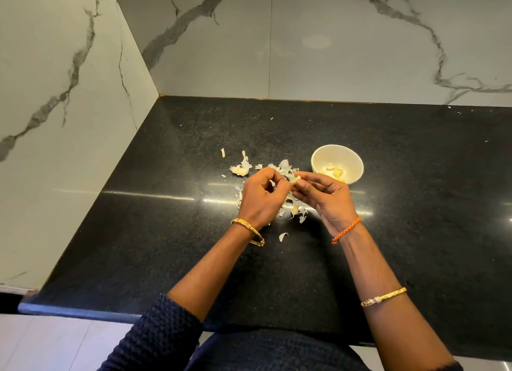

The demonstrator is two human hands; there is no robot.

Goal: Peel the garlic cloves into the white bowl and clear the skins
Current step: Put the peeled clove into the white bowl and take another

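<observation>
Just right of the frame's centre, a person is holding one garlic clove between both hands above the black countertop. The left hand is pinching the clove's near end with curled fingers, and the right hand is gripping its far end between thumb and fingertips; most of the clove is lying hidden inside the two grips, so how much skin is clinging to it is hard to tell. Right of the hands, the white bowl is sitting on the counter with a few peeled cloves resting in its bottom, their exact number being hard to make out. Garlic skins are lying scattered under and around the hands, partly covered by them, and a larger papery clump is sitting to the left. One loose skin is lying nearer the bottom of the frame. The dark knitted sleeves are running off the lower edge.
</observation>
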